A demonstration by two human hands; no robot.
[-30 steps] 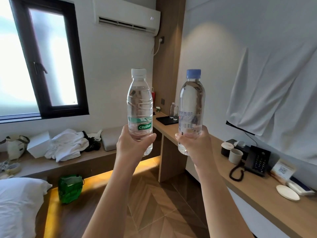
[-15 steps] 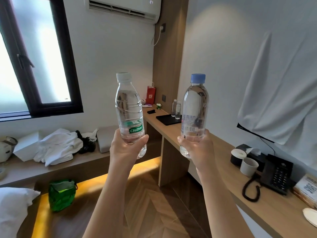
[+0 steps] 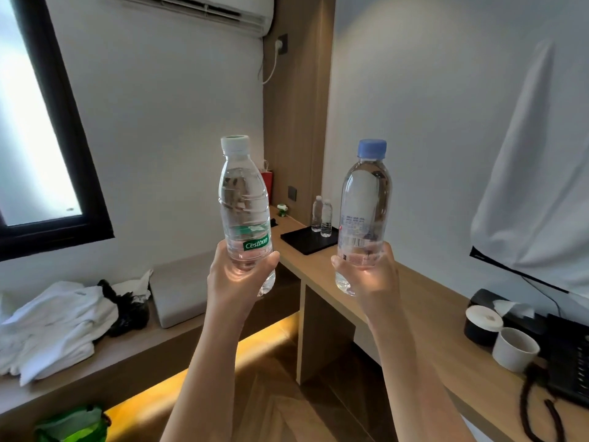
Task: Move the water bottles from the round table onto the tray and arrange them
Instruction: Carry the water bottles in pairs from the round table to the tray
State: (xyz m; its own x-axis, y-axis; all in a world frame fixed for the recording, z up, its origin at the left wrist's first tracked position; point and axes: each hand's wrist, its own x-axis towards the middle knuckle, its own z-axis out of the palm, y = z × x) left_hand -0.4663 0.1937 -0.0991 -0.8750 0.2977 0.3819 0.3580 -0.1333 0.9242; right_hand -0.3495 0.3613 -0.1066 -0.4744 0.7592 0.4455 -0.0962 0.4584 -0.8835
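Pale walls meet at a wood-panelled corner, with a dark-framed window (image 3: 47, 122) on the left and a long wooden desk (image 3: 414, 288) running along the right wall.

Head view: the left hand (image 3: 237, 275) has its fingers wrapped round the lower part of a white-capped bottle (image 3: 243, 212) with a green label. The right hand (image 3: 371, 275) grips the base of a blue-capped bottle (image 3: 365, 202) in the same way. Both bottles are held upright in the air, well apart from each other and in front of the desk. Beyond them a black tray (image 3: 302, 240) lies on the far end of the desk with two small bottles (image 3: 322, 215) standing side by side at its back edge.

Compared with half a second ago, the hands and bottles keep their place in the picture, while the tray looks larger and nearer. The telephone (image 3: 570, 355) and paper cup (image 3: 514, 349) have slid to the right edge, and the white pillow at lower left has gone from sight
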